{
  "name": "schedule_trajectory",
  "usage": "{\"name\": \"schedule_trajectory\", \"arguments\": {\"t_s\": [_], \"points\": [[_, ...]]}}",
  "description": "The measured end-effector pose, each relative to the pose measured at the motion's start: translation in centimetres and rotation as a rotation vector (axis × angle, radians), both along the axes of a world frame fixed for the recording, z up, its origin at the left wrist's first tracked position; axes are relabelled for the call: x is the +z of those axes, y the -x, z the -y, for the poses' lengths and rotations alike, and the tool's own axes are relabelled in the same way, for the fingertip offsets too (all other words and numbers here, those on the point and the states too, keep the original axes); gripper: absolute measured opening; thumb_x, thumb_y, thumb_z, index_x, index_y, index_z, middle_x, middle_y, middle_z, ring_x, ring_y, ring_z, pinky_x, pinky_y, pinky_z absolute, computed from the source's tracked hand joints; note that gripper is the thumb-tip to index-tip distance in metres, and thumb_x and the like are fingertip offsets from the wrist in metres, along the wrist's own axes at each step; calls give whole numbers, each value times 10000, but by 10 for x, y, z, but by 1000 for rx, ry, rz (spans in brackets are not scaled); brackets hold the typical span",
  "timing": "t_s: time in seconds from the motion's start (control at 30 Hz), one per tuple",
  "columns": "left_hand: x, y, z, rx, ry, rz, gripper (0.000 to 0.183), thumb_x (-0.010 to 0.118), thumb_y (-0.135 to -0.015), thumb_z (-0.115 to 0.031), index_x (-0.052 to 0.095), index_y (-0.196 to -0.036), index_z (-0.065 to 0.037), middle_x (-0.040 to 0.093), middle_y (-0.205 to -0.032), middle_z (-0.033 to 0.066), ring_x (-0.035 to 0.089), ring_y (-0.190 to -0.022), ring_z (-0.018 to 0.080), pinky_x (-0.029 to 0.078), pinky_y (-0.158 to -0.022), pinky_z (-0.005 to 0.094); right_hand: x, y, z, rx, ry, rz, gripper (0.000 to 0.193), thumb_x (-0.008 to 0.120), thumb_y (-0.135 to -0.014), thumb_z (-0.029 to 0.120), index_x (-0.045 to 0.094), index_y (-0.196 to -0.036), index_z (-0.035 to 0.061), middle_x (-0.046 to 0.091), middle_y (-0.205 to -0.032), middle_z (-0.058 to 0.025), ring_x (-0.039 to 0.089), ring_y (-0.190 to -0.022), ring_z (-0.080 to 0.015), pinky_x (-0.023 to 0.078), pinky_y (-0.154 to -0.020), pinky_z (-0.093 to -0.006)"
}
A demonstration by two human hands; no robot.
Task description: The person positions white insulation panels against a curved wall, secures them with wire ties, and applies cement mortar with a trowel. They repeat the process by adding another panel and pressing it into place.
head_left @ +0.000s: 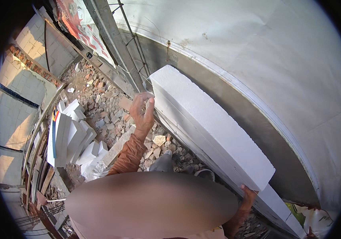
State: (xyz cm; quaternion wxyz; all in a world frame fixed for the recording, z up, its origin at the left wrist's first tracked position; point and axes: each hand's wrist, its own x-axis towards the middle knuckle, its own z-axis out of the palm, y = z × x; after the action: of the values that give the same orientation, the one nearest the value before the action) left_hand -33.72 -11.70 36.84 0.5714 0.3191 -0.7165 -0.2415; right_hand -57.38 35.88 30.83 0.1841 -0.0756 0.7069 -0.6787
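Note:
A long white block (212, 123) lies along the top of a low wall of similar white blocks (280, 207), running from upper middle to lower right. My left hand (141, 113) is raised beside the block's far left end. Its fingers are curled close to the thumb; whatever they pinch, if anything, is too small to make out. At the near right end, my right hand (249, 196) grips the block's lower corner, its palm partly hidden. A thin line, perhaps a string, runs along the block's near side.
White blocks (76, 135) stand piled at left, a blue tool (54, 137) against them. Broken brick rubble (106, 107) covers the ground around my shoes. Beyond the wall hangs a pale sheet (258, 51). A concrete post (112, 40) and steel bars (134, 47) rise near the left end.

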Motion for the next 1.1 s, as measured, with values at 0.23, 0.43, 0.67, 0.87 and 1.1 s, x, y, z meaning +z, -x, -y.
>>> {"name": "schedule_trajectory", "arguments": {"t_s": [0.23, 0.43, 0.67, 0.87, 1.1], "points": [[106, 81, 70, -1004, 290, 1071, 933, 832, -654, -385, 441, -1461, -129, 487, -1445, 202, 458, -1353, 369, 347, -1152, 485, -8, 6, -4, 46, -61, 7, 729, 854, -530, 79, 606, -1209, -15, 617, -1135, -121, 570, -1051, -290, 445, -964, -407], [109, 141, 67, -1209, 258, 1546, 1094, 851, -533, -305, 362, -1489, -95, 531, -1338, 236, 501, -1275, 394, 381, -1121, 488, -9, 11, -6, 61, -98, -21, 702, 860, -546, 87, 607, -1191, -26, 635, -1109, -129, 591, -1007, -296, 469, -925, -407], [109, 145, 54, -1215, 691, 1569, 1231, 852, -518, -275, 207, -1553, -106, 536, -1208, 214, 552, -1166, 421, 461, -1048, 471, -10, 10, -7, 55, -71, -62, 694, 878, -545, 92, 620, -1180, -19, 642, -1093, -127, 598, -988, -279, 470, -927, -403], [119, 155, 59, -1272, 700, 1669, 1285, 842, -515, -334, 145, -1565, -84, 510, -1233, 227, 556, -1149, 433, 480, -1008, 471, -4, -2, -8, 20, -122, -56, 715, 875, -547, 95, 609, -1203, -7, 634, -1106, -122, 589, -1010, -284, 463, -942, -405], [126, 144, 69, -1273, 726, 1685, 1275, 844, -514, -316, 154, -1564, -94, 479, -1278, 254, 533, -1181, 453, 468, -1025, 500, -3, -22, 11, -45, -17, -51, 780, 864, -532, 105, 580, -1251, 4, 601, -1164, -109, 564, -1064, -274, 450, -969, -403]]}}
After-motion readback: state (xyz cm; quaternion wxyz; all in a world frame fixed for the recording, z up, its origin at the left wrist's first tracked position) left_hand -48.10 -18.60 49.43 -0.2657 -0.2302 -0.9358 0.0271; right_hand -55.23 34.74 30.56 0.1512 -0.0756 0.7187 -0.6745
